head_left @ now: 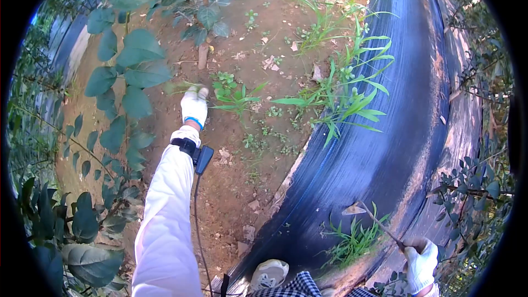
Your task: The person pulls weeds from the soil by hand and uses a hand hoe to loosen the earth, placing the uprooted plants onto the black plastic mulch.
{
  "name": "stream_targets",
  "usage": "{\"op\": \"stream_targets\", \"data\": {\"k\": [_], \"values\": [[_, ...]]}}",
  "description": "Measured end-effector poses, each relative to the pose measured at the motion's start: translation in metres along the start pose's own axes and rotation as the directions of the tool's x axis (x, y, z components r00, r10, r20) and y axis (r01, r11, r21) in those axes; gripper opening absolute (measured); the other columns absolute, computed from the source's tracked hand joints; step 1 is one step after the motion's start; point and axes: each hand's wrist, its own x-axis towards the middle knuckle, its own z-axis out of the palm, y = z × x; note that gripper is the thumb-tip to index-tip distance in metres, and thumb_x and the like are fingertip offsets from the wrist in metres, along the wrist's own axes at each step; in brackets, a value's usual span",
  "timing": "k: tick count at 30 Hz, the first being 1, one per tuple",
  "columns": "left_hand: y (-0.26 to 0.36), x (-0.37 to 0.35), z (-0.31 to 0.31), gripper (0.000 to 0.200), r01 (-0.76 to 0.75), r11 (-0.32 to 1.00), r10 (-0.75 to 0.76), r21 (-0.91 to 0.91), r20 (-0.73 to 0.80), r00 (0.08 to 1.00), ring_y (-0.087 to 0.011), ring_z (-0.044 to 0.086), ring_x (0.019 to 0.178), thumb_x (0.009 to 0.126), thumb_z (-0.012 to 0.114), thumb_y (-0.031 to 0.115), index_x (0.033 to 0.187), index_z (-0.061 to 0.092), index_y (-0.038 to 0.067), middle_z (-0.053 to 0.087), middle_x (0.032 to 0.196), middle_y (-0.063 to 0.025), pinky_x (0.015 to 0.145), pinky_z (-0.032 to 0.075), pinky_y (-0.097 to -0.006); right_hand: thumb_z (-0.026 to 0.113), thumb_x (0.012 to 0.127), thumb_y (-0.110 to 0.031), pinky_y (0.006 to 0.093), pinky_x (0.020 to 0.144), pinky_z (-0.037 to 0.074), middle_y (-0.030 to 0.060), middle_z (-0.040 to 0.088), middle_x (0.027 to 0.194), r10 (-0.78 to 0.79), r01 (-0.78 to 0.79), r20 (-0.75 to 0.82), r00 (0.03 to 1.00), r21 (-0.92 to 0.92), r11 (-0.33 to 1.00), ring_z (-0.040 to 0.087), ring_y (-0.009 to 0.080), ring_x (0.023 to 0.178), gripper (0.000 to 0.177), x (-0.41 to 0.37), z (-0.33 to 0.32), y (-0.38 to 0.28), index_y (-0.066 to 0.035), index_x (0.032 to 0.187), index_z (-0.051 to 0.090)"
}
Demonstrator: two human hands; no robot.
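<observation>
My left hand (195, 105), in a white glove with a blue cuff, is over the bare soil at centre left, its fingers closed around a thin tuft of grass (179, 87). Just right of it grow small green weeds (237, 98). At the lower right my right hand (421, 264), also gloved in white, grips the dark handle of a small hoe (385, 230). The hoe's metal blade (353, 209) is above the black plastic sheet, close to a clump of grass (355, 243).
Black plastic sheeting (379, 148) curves along the right. Tall grass (352, 102) leans over its edge. Leafy branches (140, 60) hang at the left, beside a thin trunk (203, 55). A shoe (269, 274) is at the bottom, and a cable (197, 225) hangs from the left wrist.
</observation>
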Motion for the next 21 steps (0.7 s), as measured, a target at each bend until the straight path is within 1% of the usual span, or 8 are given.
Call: {"op": "stream_targets", "data": {"k": [2, 4, 6, 7, 11, 13, 16, 21], "values": [[0.023, -0.002, 0.006, 0.042, -0.222, 0.850, 0.219, 0.478, 0.063, 0.974, -0.0380, 0.064, 0.094, 0.079, 0.072, 0.024, 0.115, 0.060, 0.006, 0.067, 0.097, -0.0197, 0.086, 0.050, -0.0435, 0.058, 0.089, 0.002, 0.0207, 0.059, 0.044, 0.0057, 0.069, 0.093, -0.088, 0.098, 0.124, 0.988, -0.085, 0.992, 0.053, 0.0069, 0.063, 0.021, 0.002, -0.009, 0.005, -0.001, 0.107, 0.069], [0.068, 0.001, 0.009, 0.049, -0.278, 0.875, 0.261, 0.396, 0.097, 0.960, -0.0386, 0.062, 0.098, 0.079, 0.072, 0.022, 0.121, 0.053, 0.006, 0.064, 0.105, -0.0226, 0.088, 0.050, -0.0438, 0.057, 0.089, 0.002, 0.0221, 0.061, 0.046, 0.0060, 0.069, 0.095, -0.109, 0.117, 0.104, 0.989, -0.073, 0.991, 0.055, 0.0082, 0.067, 0.019, 0.001, -0.008, -0.004, 0.001, 0.104, 0.069], [0.032, 0.029, 0.054, 0.040, 0.159, 0.863, -0.002, -0.479, 0.312, 0.950, -0.0367, 0.063, 0.097, 0.081, 0.068, 0.015, 0.120, 0.058, 0.008, 0.065, 0.105, -0.0200, 0.088, 0.050, -0.0413, 0.057, 0.085, 0.002, 0.0239, 0.054, 0.045, 0.0079, 0.068, 0.088, -0.062, 0.062, 0.056, 0.997, -0.014, 0.998, 0.055, 0.0098, 0.061, 0.017, 0.001, -0.005, -0.004, 0.002, 0.100, 0.065], [0.033, 0.024, 0.051, 0.029, -0.326, 0.910, 0.290, 0.256, 0.167, 0.942, -0.0289, 0.066, 0.091, 0.086, 0.062, 0.013, 0.115, 0.063, 0.007, 0.068, 0.099, -0.0139, 0.084, 0.052, -0.0363, 0.057, 0.081, 0.002, 0.0249, 0.045, 0.043, 0.0096, 0.067, 0.081, -0.007, 0.007, 0.017, 1.000, 0.042, 0.999, 0.054, 0.0109, 0.052, 0.016, 0.004, -0.001, -0.001, 0.003, 0.096, 0.062], [0.042, 0.012, 0.044, 0.025, 0.006, 0.943, 0.020, -0.334, 0.075, 0.997, -0.0205, 0.067, 0.082, 0.089, 0.060, 0.017, 0.108, 0.067, 0.003, 0.071, 0.092, -0.0079, 0.074, 0.053, -0.0320, 0.057, 0.078, 0.001, 0.0255, 0.037, 0.041, 0.0109, 0.066, 0.075, 0.116, -0.116, 0.006, 0.993, 0.057, 0.992, 0.053, 0.0121, 0.044, 0.018, 0.000, -0.002, -0.009, 0.003, 0.096, 0.057], [0.012, 0.001, 0.027, 0.021, -0.039, 0.998, 0.040, 0.044, -0.035, 0.999, -0.0200, 0.065, 0.077, 0.091, 0.061, 0.021, 0.102, 0.068, 0.004, 0.071, 0.088, -0.0087, 0.071, 0.051, -0.0342, 0.058, 0.085, 0.001, 0.0248, 0.058, 0.047, 0.0095, 0.068, 0.091, -0.089, 0.085, 0.076, 0.993, 0.051, 0.995, 0.058, 0.0119, 0.067, 0.018, 0.003, -0.007, 0.004, 0.003, 0.102, 0.064], [-0.027, -0.016, 0.017, 0.021, 0.113, 0.891, -0.176, -0.440, -0.103, 0.979, -0.0265, 0.064, 0.075, 0.091, 0.062, 0.022, 0.095, 0.067, 0.001, 0.070, 0.087, -0.0120, 0.070, 0.049, -0.0374, 0.064, 0.083, -0.006, 0.0265, 0.065, 0.048, 0.0118, 0.068, 0.091, -0.084, 0.075, 0.076, 0.994, 0.114, 0.991, 0.061, 0.0154, 0.073, 0.023, 0.011, -0.008, 0.024, 0.001, 0.105, 0.064], [0.030, -0.060, -0.019, 0.018, -0.148, 0.957, 0.022, 0.251, 0.444, 0.896, -0.0223, 0.065, 0.084, 0.088, 0.066, 0.011, 0.105, 0.065, 0.004, 0.070, 0.097, -0.0088, 0.077, 0.053, -0.0351, 0.058, 0.078, 0.001, 0.0247, 0.036, 0.041, 0.0102, 0.065, 0.078, 0.039, -0.033, -0.057, 0.998, 0.106, 0.994, 0.053, 0.0119, 0.044, 0.020, 0.016, -0.005, 0.017, 0.001, 0.098, 0.057]]}}
